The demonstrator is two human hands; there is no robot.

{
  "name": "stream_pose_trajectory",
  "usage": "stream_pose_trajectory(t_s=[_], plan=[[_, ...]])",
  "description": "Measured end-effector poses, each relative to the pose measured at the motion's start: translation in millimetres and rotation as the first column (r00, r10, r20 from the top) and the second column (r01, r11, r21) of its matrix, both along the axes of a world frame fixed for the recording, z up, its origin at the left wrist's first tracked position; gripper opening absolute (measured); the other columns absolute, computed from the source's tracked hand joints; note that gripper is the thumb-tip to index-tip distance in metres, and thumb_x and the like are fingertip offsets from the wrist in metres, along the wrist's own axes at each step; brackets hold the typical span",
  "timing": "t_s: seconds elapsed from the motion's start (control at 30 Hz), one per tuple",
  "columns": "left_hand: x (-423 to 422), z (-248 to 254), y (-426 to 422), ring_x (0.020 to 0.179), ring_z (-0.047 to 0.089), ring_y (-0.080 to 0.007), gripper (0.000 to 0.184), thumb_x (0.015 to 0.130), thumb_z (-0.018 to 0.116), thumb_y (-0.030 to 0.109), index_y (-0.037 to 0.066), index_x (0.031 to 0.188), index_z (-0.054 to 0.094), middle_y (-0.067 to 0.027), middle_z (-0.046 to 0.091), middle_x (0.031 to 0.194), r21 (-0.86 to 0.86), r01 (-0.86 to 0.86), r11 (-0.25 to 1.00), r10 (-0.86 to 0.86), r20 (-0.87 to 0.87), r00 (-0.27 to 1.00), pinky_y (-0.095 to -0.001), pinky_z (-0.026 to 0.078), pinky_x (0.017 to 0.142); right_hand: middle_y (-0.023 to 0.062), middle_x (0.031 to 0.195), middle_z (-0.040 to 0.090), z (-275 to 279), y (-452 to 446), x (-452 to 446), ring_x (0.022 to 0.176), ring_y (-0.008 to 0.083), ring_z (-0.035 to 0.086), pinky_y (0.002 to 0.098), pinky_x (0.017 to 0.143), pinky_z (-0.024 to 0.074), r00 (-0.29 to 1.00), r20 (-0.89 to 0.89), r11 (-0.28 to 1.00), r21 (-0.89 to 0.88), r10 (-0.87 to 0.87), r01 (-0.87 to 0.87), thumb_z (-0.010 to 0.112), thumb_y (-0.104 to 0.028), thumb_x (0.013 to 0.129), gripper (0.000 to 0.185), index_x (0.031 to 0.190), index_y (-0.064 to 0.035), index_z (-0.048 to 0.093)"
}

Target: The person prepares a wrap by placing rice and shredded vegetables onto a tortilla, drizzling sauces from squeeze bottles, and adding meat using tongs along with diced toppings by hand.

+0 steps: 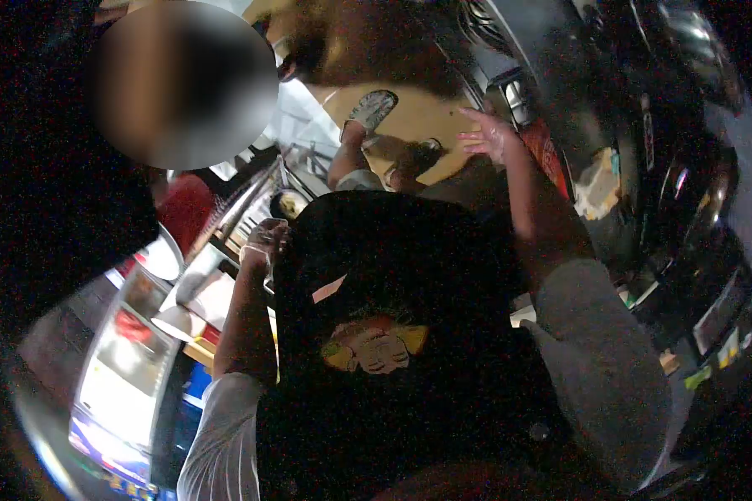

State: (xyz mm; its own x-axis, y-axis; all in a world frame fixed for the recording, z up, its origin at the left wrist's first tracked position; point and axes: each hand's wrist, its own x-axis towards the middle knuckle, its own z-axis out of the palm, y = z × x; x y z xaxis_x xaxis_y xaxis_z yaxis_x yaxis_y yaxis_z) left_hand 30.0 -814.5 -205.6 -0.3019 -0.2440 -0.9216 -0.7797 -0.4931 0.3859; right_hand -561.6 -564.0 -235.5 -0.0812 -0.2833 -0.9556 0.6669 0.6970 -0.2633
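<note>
My right hand (489, 138) is held out over the tan floor, fingers spread, nothing in it. It is nearest to a red item (543, 159) beside the dark equipment on the right. My left hand (265, 240) hangs low by the left counter, with what looks like a thin clear glove around it. Its fingers are dim and partly curled, so whether they grip anything is not visible. Just above it is a round dark pan or bowl (289, 204) with something pale inside. A black apron (401, 275) with a printed cartoon face covers my front.
Shoes (374, 107) stand on the tan floor (434, 108) ahead. At left are a white bowl (163, 255), a red object (188, 209) and a brightly lit display case (125, 376). Glossy dark equipment (685, 142) lines the right. A blurred patch hides the upper left.
</note>
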Motion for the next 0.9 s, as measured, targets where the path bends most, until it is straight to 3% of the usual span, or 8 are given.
stream_pose_trajectory(t_s=[0.07, 0.37, 0.5, 0.53, 0.63, 0.77, 0.83, 0.9], plan=[[-30, 30, 16, 0.082, 0.068, -0.0148, 0.035, 0.105, 0.065, 0.027, 0.003, 0.131, 0.066, -0.0072, 0.075, 0.108, 0.048, -0.325, 0.945, 0.310, 0.195, 0.930, -0.0297, 0.057, 0.075, 0.0196, 0.169, 0.037, 1, -11, -2, 0.116, 0.0344, 0.072, 0.0475, 0.091, 0.0595, 0.993, -0.101, 0.998, 0.024, 0.065, -0.063, 0.080, -0.052, 0.091, 0.117, 0.174, -0.0165, 0.006], [-25, -4, 10, 0.077, 0.068, -0.0116, 0.025, 0.102, 0.069, 0.019, 0.003, 0.122, 0.069, -0.0045, 0.073, 0.092, -0.035, -0.420, 0.907, 0.421, 0.031, 0.906, -0.0250, 0.051, 0.066, 0.0159, 0.155, 0.053, -63, -49, -46, 0.099, 0.0338, 0.073, 0.0414, 0.084, 0.0606, 0.986, -0.164, 0.999, -0.029, 0.036, -0.041, 0.078, -0.044, 0.095, 0.105, 0.170, -0.0162, 0.011], [-14, -29, -1, 0.079, 0.068, -0.0116, 0.027, 0.101, 0.070, 0.019, 0.004, 0.124, 0.069, -0.0040, 0.074, 0.097, -0.063, -0.328, 0.942, 0.333, 0.099, 0.938, -0.0247, 0.050, 0.065, 0.0163, 0.147, 0.058, -113, -64, -71, 0.099, 0.0343, 0.073, 0.0462, 0.093, 0.0625, 0.869, -0.450, 0.970, -0.207, -0.207, 0.124, 0.067, -0.051, 0.101, 0.079, 0.160, -0.0110, 0.034], [-1, -49, 0, 0.081, 0.070, -0.0129, 0.028, 0.101, 0.070, 0.019, 0.005, 0.125, 0.069, -0.0047, 0.075, 0.100, -0.045, -0.340, 0.939, 0.343, 0.111, 0.933, -0.0259, 0.051, 0.066, 0.0151, 0.134, 0.064, -164, -43, -100, 0.098, 0.0340, 0.073, 0.0481, 0.094, 0.0636, 0.877, -0.265, 0.905, -0.263, -0.400, 0.334, 0.060, -0.053, 0.104, 0.062, 0.147, -0.0099, 0.050], [-11, -55, -9, 0.084, 0.071, -0.0138, 0.030, 0.101, 0.069, 0.021, 0.005, 0.127, 0.068, -0.0057, 0.075, 0.102, -0.066, -0.350, 0.934, 0.355, 0.241, 0.903, -0.0274, 0.053, 0.069, 0.0137, 0.117, 0.068, -175, -70, -126, 0.097, 0.0342, 0.073, 0.0511, 0.089, 0.0649, 0.772, -0.400, 0.870, -0.219, -0.494, 0.442, 0.059, -0.053, 0.105, 0.054, 0.134, -0.0087, 0.058], [-7, -65, -21, 0.086, 0.071, -0.0139, 0.030, 0.103, 0.067, 0.024, 0.004, 0.125, 0.068, -0.0071, 0.075, 0.104, 0.083, -0.425, 0.902, 0.419, 0.078, 0.905, -0.0277, 0.054, 0.074, 0.0129, 0.107, 0.068, -209, -63, -175, 0.091, 0.0329, 0.071, 0.0515, 0.081, 0.0654, 0.734, -0.319, 0.799, -0.299, -0.600, 0.522, 0.060, -0.054, 0.104, 0.049, 0.126, -0.0104, 0.059], [-27, -55, -19, 0.085, 0.069, -0.0136, 0.033, 0.104, 0.066, 0.028, 0.002, 0.125, 0.068, -0.0074, 0.075, 0.103, -0.031, -0.329, 0.944, 0.330, 0.089, 0.940, -0.0276, 0.054, 0.074, 0.0126, 0.106, 0.067, -202, -73, -183, 0.088, 0.0320, 0.070, 0.0496, 0.076, 0.0654, 0.628, -0.273, 0.685, -0.311, -0.728, 0.659, 0.061, -0.053, 0.104, 0.045, 0.121, -0.0114, 0.061], [-45, -46, -21, 0.085, 0.069, -0.0135, 0.036, 0.105, 0.066, 0.031, 0.001, 0.126, 0.067, -0.0071, 0.074, 0.102, -0.097, -0.210, 0.973, 0.224, 0.177, 0.958, -0.0278, 0.053, 0.074, 0.0126, 0.104, 0.068, -219, -68, -200, 0.086, 0.0314, 0.068, 0.0469, 0.073, 0.0649, 0.653, -0.368, 0.749, -0.289, -0.662, 0.596, 0.062, -0.049, 0.105, 0.039, 0.118, -0.0124, 0.062]])
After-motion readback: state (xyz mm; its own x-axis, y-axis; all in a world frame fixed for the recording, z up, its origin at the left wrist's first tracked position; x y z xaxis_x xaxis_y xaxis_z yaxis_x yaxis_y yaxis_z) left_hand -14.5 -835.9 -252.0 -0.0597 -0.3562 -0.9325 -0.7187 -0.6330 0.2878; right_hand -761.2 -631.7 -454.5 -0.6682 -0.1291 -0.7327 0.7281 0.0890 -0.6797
